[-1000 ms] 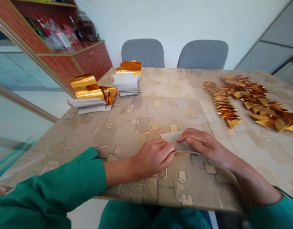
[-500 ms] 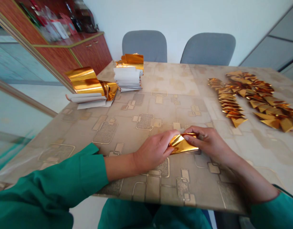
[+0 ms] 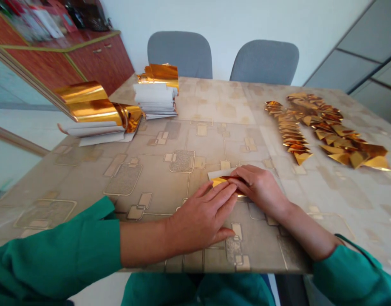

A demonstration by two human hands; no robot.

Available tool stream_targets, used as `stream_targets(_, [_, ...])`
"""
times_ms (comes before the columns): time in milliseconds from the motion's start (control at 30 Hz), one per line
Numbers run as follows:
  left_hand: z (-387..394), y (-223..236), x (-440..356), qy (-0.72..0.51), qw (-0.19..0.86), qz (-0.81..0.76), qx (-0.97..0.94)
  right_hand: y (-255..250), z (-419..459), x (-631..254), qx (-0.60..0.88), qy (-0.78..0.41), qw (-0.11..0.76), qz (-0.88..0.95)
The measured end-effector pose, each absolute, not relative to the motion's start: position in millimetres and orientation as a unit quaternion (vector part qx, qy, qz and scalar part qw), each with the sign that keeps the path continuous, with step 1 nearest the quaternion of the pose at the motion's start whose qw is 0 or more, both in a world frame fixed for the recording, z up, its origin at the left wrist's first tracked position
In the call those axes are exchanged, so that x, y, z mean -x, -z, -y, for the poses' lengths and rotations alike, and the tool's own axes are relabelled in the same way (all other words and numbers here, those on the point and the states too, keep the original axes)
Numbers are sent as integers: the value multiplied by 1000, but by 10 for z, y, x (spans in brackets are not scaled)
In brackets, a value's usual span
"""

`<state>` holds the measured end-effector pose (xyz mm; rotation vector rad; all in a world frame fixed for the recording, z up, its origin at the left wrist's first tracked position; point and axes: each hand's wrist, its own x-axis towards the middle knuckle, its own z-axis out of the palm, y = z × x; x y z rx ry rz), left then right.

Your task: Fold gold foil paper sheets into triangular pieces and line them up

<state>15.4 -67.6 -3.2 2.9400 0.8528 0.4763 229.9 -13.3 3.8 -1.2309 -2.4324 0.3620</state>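
A small sheet of gold foil paper (image 3: pixel 219 180), white on its back, lies folded on the patterned table (image 3: pixel 170 140) just in front of me. My left hand (image 3: pixel 203 216) lies flat with its fingers stretched out, fingertips pressing on the near edge of the paper. My right hand (image 3: pixel 261 187) rests on the paper's right part, fingers together and pressing it down. Most of the sheet is hidden under both hands. Both my sleeves are green.
Rows of folded gold triangles (image 3: pixel 323 129) lie at the right. At the far left sit a curled gold foil sheet (image 3: pixel 93 108) on white sheets and a stack of white-backed sheets (image 3: pixel 155 100). Two grey chairs (image 3: pixel 221 57) stand behind the table; a wooden cabinet (image 3: pixel 74 55) is at the left.
Half a second ago both hands held the gold paper lifted and pinched between fingers. Now it is down on the table and both hands press flat on it.
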Motion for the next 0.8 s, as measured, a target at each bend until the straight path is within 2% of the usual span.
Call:
stream_targets(167, [644,22,-158,-150,35,-286,-946,-95,77,-2308,393,-71,157,903])
stream_targets(433, [606,-43,-140,-142,66,-231,-960,-199,61,-2344,329,-121,150,924])
stream_targets(800, [674,8,-171,-159,0,-264,-951,-75,27,-2274,375,-98,168,906])
